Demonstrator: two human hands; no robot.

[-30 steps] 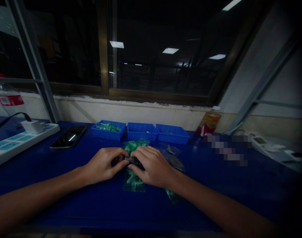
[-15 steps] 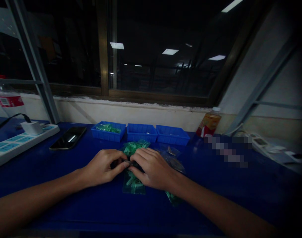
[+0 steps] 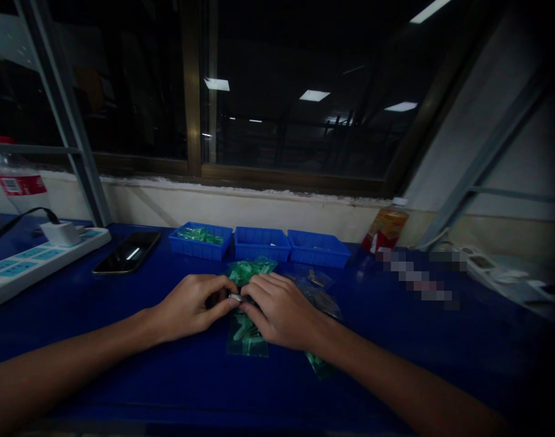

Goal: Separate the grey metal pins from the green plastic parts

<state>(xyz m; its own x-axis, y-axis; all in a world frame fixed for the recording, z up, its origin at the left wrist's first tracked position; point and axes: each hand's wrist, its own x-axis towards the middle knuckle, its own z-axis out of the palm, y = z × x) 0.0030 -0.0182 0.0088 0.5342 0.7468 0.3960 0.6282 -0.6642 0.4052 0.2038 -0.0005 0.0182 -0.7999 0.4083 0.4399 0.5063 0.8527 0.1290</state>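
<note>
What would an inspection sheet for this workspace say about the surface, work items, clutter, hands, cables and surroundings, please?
Surface: blue tabletop.
Work items: small grey object, too small to identify; bags of green pieces; clear bag; three blue trays, the left one holding green packets.
Clutter: phone; red-capped bottle; white-capped bottle.
Hands: left hand and right hand meet at the small grey object, fingers closed.
Cables: black cable at the left power strip; right side too dim to inspect well.
Surroundings: dark window above a pale wall.
</note>
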